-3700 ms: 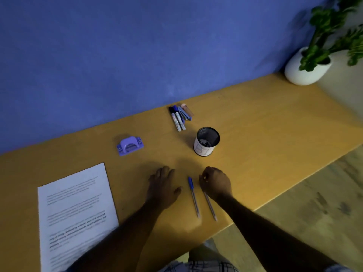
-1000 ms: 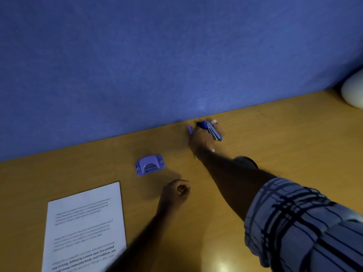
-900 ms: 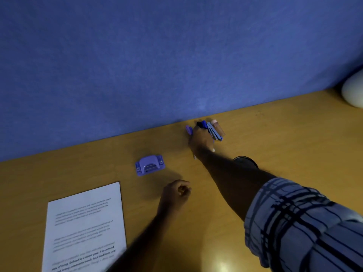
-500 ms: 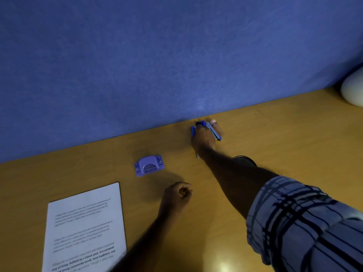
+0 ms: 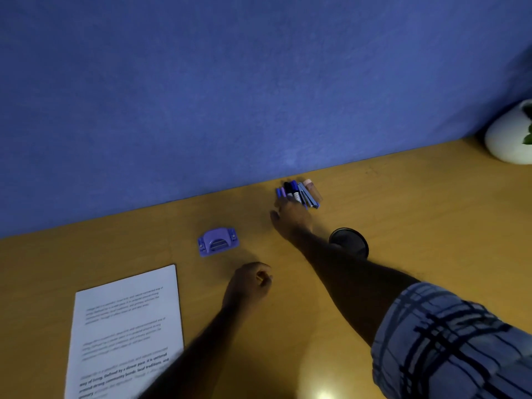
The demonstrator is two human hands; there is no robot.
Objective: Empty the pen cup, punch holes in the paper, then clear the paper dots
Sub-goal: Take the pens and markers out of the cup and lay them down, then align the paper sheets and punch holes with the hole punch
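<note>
Your right hand [image 5: 292, 216], fingers spread loose and holding nothing, rests against the pens [image 5: 298, 194] at upper centre of the bench [image 5: 417, 203]. Your forearm hides half the pen cup [image 5: 352, 244]. Your left hand [image 5: 252, 280] is curled; its grip cannot be made out, beside the paper [image 5: 126, 326] cut off lower left.

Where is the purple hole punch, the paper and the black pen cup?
hole punch [image 5: 218, 242], head view, on its arched top.
paper [image 5: 126, 326], head view, on the printed middle.
pen cup [image 5: 351, 240], head view, on its dark rim.
</note>
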